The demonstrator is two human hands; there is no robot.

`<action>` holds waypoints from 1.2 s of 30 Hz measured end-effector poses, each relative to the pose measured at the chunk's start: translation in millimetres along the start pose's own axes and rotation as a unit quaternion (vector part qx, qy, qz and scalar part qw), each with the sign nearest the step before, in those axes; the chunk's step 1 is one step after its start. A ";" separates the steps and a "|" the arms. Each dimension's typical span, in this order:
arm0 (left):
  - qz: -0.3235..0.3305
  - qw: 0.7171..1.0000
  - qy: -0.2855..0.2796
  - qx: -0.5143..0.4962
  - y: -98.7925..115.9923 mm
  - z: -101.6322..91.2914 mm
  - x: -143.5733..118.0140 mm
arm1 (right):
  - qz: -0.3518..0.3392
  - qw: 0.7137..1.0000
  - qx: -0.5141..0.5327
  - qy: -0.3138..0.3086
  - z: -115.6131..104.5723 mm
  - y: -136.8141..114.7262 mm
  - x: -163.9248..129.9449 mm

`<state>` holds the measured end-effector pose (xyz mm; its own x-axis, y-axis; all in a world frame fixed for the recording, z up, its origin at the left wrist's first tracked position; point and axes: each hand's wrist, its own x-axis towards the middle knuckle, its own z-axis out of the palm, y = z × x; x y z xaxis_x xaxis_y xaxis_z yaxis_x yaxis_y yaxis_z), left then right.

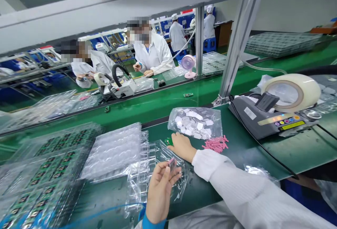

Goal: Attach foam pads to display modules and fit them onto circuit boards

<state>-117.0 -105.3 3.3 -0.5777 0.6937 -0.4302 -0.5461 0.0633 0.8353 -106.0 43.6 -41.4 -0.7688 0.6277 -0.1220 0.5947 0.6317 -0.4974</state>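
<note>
My left hand (161, 183), with a blue band at its wrist, pinches a small greyish rectangular piece with a pink strip (172, 164) at its top. Farther forward, my right hand (182, 147) has its fingers curled at a small green circuit board (168, 141), which shows past the fingertips. Clear plastic film (181, 187) lies beneath both hands. Just beyond my right hand is a clear bag of white pieces (196, 122), and a heap of pink strips (216, 144) lies beside its wrist.
Stacked clear trays of circuit boards (47, 173) stand at the left, next to empty clear trays (114, 150). A grey machine with a tape roll (263, 113) sits at the right. A metal post (238, 39) rises ahead. Co-workers sit across the green conveyor belt (158, 104).
</note>
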 end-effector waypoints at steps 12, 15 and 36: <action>0.115 0.988 -0.013 0.098 -6.2 0.4 -4.2 | -0.116 0.962 0.246 -0.020 -68.0 31.9 -66.1; 0.139 0.978 -0.083 0.134 -7.7 20.1 -11.3 | -0.136 0.882 0.444 0.079 -90.6 38.1 -117.7; 0.200 0.919 -0.299 0.163 -7.4 86.8 -49.1 | -0.262 0.906 0.142 0.300 -126.8 62.5 -219.7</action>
<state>-31.9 -77.6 47.9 -0.2024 0.9723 0.1172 -0.0962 -0.1388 0.9856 129.9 2.8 63.2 -0.6109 0.4641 0.6414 0.0359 0.8256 -0.5632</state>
